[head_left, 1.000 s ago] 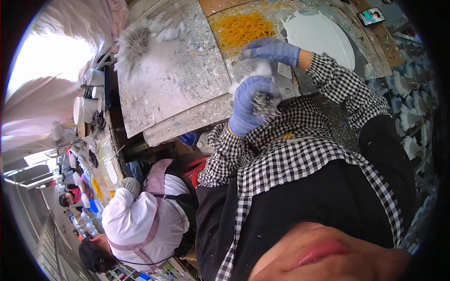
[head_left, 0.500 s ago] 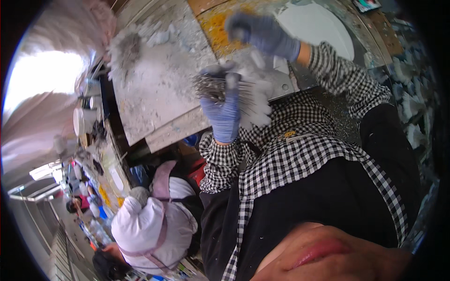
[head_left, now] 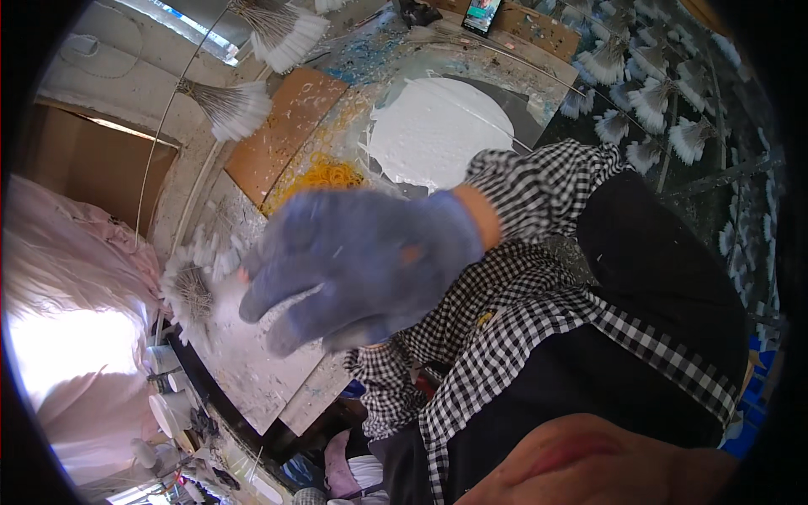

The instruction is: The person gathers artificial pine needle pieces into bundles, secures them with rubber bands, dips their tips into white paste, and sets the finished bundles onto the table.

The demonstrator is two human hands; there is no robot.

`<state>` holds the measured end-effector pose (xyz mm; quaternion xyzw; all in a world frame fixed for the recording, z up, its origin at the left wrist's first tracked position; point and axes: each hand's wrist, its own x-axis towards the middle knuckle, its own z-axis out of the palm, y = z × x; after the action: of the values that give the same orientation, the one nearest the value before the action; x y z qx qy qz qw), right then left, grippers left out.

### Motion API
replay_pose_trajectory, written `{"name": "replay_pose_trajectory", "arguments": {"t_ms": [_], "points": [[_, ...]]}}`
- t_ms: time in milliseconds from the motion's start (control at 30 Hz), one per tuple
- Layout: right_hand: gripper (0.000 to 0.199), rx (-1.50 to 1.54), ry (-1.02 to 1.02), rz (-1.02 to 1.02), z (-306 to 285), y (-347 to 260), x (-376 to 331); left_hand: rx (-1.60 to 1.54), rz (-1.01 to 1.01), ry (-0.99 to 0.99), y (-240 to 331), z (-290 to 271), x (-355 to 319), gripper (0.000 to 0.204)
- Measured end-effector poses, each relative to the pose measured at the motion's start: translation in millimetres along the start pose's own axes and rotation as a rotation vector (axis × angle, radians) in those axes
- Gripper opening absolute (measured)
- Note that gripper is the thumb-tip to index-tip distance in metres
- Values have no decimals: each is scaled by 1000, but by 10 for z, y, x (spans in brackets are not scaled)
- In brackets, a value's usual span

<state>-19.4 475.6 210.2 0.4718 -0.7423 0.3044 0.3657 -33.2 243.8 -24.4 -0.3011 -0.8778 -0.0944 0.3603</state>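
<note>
My right hand (head_left: pixel 362 261), in a blue-grey glove, fills the middle of the view, blurred, with its fingers spread and nothing in them. Its checked sleeve (head_left: pixel 539 181) runs off to the right. Only the checked sleeve (head_left: pixel 379 379) of my left arm shows; it rises behind the right hand, which hides the left hand. A bundle of white-tipped wire tufts (head_left: pixel 189 290) lies on the paint-spattered worktop (head_left: pixel 244 370), left of the right hand. Beyond the hand are a heap of yellow rubber bands (head_left: pixel 324 177) and a round white disc (head_left: pixel 438 126).
Two white-tipped tufts on long wires (head_left: pixel 240 109) stand at the upper left over a brown board (head_left: pixel 286 126). Several white tufts (head_left: pixel 656 109) hang in rows at the right. A phone (head_left: pixel 481 13) leans at the top. White cups (head_left: pixel 168 404) sit lower left.
My right hand has come from the far side of the worktop to right in front of the camera. The left hand with its tuft bundle is now hidden behind it.
</note>
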Motion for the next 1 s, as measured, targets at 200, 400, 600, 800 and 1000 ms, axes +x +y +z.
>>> {"name": "replay_pose_trajectory", "arguments": {"t_ms": [200, 400, 600, 800, 1000], "points": [[50, 164, -506, 105, 448, -162, 7, -367, -247, -129, 248, 55, -32, 58], [57, 295, -561, 102, 460, -24, 9, -392, -244, -146, 291, 96, 54, 58], [56, 161, -217, -290, 510, -136, 191, -392, -276, -144, 308, 5, -37, 57], [80, 492, -411, 6, 563, 177, 147, -515, -343, -69, 309, -486, 517, 57], [106, 1141, -496, 585, 457, -33, -338, -1507, -539, 382, 741, -1467, 1478, 55]]}}
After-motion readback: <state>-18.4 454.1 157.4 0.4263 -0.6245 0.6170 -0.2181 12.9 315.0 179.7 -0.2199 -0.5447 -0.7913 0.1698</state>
